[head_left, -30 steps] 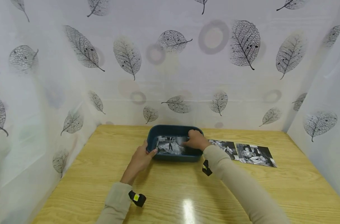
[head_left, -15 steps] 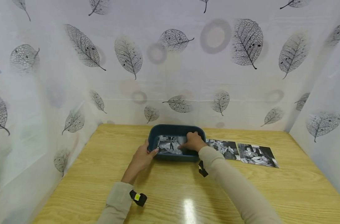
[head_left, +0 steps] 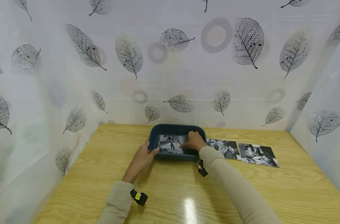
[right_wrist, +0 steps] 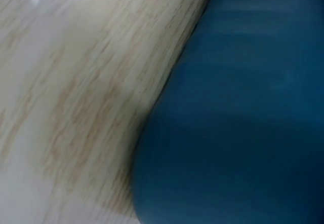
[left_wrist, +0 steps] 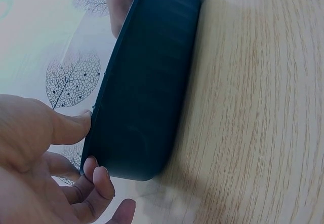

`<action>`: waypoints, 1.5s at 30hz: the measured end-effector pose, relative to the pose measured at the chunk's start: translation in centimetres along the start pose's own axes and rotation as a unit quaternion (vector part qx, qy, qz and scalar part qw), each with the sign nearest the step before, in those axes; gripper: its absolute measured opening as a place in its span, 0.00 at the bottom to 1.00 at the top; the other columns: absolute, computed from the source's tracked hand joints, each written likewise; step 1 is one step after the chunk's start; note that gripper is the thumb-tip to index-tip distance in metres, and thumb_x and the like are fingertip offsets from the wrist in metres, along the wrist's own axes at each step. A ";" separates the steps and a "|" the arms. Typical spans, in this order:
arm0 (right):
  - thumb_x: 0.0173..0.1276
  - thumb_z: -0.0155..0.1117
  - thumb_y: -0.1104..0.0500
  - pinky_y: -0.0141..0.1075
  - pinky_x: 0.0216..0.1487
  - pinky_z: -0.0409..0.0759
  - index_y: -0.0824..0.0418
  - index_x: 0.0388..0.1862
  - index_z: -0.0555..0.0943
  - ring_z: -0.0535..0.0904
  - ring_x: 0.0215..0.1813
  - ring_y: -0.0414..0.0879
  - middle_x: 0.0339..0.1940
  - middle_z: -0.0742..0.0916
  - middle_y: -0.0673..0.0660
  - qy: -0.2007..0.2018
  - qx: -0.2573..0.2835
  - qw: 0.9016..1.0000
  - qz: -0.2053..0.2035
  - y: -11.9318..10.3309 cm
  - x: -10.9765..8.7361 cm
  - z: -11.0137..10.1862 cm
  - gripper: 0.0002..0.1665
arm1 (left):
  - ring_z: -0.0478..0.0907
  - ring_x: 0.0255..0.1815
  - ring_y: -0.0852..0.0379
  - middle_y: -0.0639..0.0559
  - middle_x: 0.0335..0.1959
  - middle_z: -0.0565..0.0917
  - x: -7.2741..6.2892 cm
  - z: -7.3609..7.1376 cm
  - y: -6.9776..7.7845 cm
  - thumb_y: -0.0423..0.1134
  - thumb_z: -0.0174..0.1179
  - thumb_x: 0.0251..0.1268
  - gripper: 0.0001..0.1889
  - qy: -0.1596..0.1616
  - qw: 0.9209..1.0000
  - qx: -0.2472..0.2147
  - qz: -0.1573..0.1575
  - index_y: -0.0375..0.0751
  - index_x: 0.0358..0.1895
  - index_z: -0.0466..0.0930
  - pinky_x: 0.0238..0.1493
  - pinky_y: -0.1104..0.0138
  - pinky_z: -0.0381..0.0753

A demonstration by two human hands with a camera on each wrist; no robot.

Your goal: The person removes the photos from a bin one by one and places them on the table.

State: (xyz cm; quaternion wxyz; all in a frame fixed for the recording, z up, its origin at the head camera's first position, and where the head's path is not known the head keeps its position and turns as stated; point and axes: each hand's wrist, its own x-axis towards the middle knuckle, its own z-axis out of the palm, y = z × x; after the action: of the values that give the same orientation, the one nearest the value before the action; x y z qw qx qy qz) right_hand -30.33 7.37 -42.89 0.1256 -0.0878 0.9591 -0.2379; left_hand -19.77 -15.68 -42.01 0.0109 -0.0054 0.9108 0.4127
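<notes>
A dark blue-green plastic basin [head_left: 172, 158] stands at the far middle of the table. Its left end is gripped by my left hand [head_left: 142, 157], thumb on the rim and fingers against the outer wall, as the left wrist view shows too. Inside the basin lies a black-and-white photo [head_left: 170, 145]. Reaching over the right end, my right hand [head_left: 194, 141] has its fingers at the photo's right edge, which catches light and looks slightly bent. Its far fingertips are hidden. The right wrist view holds only the basin's outer wall [right_wrist: 233, 112] and the table.
Right of the basin, two more black-and-white photos lie flat: a nearer photo [head_left: 226, 150], partly behind the right hand and basin, and a farther photo [head_left: 259, 154]. A leaf-patterned curtain [head_left: 178, 77] hangs behind the wooden table [head_left: 170, 186].
My right hand has shifted a little left along the photo in the basin, then stayed nearly still. My left hand keeps its grip on the rim. The view has moved slightly.
</notes>
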 end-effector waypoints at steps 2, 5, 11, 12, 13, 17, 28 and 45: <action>0.62 0.77 0.46 0.55 0.56 0.76 0.76 0.67 0.68 0.75 0.59 0.66 0.61 0.76 0.74 0.001 0.003 1.000 0.002 0.1 0.1 0.0 0.48 | 0.74 0.40 0.48 0.41 0.41 0.76 0.0 0.1 0.0 0.42 0.57 0.77 0.38 0.002 1.000 0.000 0.000 0.26 0.79 0.50 0.41 0.57 0.73; 0.62 0.78 0.47 0.56 0.58 0.75 0.77 0.70 0.64 0.74 0.60 0.67 0.62 0.74 0.75 0.003 0.010 1.000 0.006 0.1 0.1 0.0 0.52 | 0.74 0.39 0.48 0.41 0.41 0.76 0.0 0.1 0.1 0.41 0.58 0.77 0.37 0.004 1.000 0.000 0.006 0.25 0.78 0.51 0.40 0.57 0.73; 0.62 0.78 0.48 0.54 0.54 0.77 0.78 0.69 0.63 0.76 0.56 0.66 0.58 0.76 0.75 0.017 0.030 0.999 0.013 0.2 0.0 0.0 0.52 | 0.73 0.34 0.49 0.44 0.35 0.75 0.1 0.1 0.1 0.41 0.58 0.77 0.34 0.004 1.000 -0.002 0.012 0.27 0.76 0.56 0.34 0.61 0.70; 0.62 0.78 0.49 0.54 0.53 0.77 0.78 0.69 0.63 0.77 0.55 0.66 0.57 0.76 0.74 0.021 0.032 0.999 0.013 0.2 -0.1 0.0 0.51 | 0.73 0.34 0.49 0.43 0.35 0.75 0.1 0.1 0.1 0.41 0.58 0.77 0.34 0.003 1.000 -0.002 0.014 0.27 0.76 0.56 0.34 0.61 0.70; 0.62 0.78 0.49 0.54 0.53 0.77 0.78 0.68 0.64 0.77 0.54 0.65 0.56 0.77 0.74 0.024 0.034 0.999 0.013 0.2 -0.1 -0.1 0.50 | 0.73 0.34 0.49 0.43 0.35 0.75 0.1 0.1 0.0 0.41 0.58 0.77 0.33 0.003 1.000 -0.003 0.014 0.27 0.76 0.57 0.33 0.61 0.71; 0.61 0.79 0.50 0.53 0.51 0.78 0.77 0.66 0.64 0.79 0.52 0.65 0.52 0.79 0.73 0.036 0.037 0.999 0.009 0.0 -0.3 -0.3 0.48 | 0.75 0.38 0.48 0.40 0.41 0.78 -0.1 0.1 0.1 0.42 0.57 0.77 0.37 -0.003 1.000 -0.001 0.004 0.26 0.78 0.51 0.37 0.58 0.74; 0.65 0.75 0.54 0.52 0.48 0.79 0.72 0.53 0.71 0.81 0.48 0.62 0.47 0.81 0.69 0.057 0.042 0.997 -0.004 -0.3 -0.7 -1.1 0.30 | 0.75 0.43 0.46 0.38 0.45 0.77 -0.3 -0.1 0.1 0.44 0.56 0.78 0.40 -0.006 1.000 0.012 -0.007 0.25 0.79 0.46 0.44 0.55 0.75; 0.65 0.68 0.66 0.46 0.41 0.80 0.71 0.42 0.76 0.82 0.32 0.55 0.40 0.83 0.67 0.106 0.077 0.989 -0.066 -0.1 -1.3 -3.1 0.12 | 0.74 0.51 0.42 0.31 0.58 0.75 -0.3 0.1 0.0 0.44 0.55 0.79 0.40 -0.005 1.000 0.009 -0.020 0.26 0.79 0.45 0.55 0.48 0.74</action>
State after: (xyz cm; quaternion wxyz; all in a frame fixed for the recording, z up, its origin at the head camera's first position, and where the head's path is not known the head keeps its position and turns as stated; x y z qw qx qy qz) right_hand -29.96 8.93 -39.94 0.0130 -0.1154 0.9381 -0.3264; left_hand -19.44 -15.58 -42.02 0.0234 -0.0215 0.9140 0.4045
